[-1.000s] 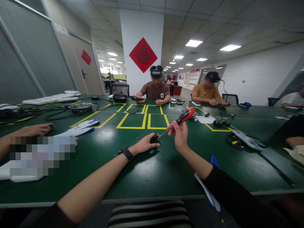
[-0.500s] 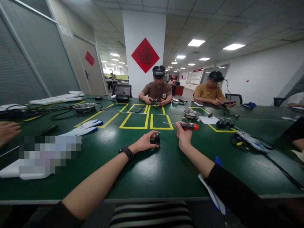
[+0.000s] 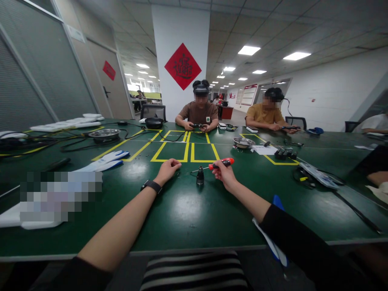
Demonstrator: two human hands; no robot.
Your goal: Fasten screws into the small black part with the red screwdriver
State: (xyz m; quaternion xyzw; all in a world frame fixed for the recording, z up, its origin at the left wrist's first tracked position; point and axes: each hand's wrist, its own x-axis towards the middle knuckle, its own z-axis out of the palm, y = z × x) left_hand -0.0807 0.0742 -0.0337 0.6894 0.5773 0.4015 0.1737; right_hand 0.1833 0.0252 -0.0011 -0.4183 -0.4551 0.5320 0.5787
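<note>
A small black part (image 3: 200, 176) stands upright on the green table (image 3: 169, 226), between my two hands. My right hand (image 3: 223, 172) is closed on a red and black screwdriver (image 3: 223, 163), whose shaft points left past the top of the black part. To the left of the part, my left hand (image 3: 168, 169) rests low over the table with thumb and fingertips pressed together. Tiny pieces lie close to its fingertips; whether the fingers pinch one is too small to tell.
Blue and white gloves (image 3: 109, 161) lie at the left, another glove (image 3: 274, 242) by my right forearm. Metal bowls (image 3: 104, 135) (image 3: 243, 142), black parts (image 3: 285, 153) and a power strip (image 3: 318, 174) lie farther out. Two people sit opposite.
My left hand has let go of the black part and moved left. My right hand has turned the screwdriver and brought it left and down, its tip now beyond the part.
</note>
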